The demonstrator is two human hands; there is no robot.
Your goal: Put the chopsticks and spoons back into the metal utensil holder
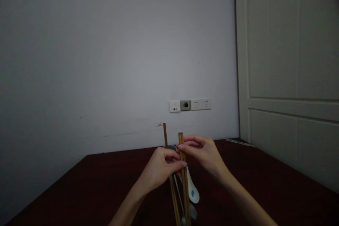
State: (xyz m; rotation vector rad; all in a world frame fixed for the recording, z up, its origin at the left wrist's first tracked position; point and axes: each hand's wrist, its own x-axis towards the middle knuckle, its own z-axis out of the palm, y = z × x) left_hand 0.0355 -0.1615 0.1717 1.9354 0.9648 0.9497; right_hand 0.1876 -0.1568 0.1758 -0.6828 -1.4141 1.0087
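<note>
A pair of wooden chopsticks [185, 190] stands close together, running down toward me. My left hand [164, 169] pinches them partway along, thumb across the front. Higher up, my right hand [202, 152] has its thumb and fingers closed on them near the top ends. A reddish-brown chopstick [165, 135] sticks up behind my left hand, by the rim of a grey round cup [171, 147] that is mostly hidden. Below that hand are more chopsticks [174, 201]; whether they join the reddish one is hidden. A white spoon [194, 195] with a blue mark lies beside the pair.
Metal spoons [193, 213] show at the bottom, partly behind the chopsticks. All rests on a dark red table [106, 187]. Its far edge meets a pale wall [119, 60] with sockets [200, 104]. A white panelled door [286, 60] rises at the right.
</note>
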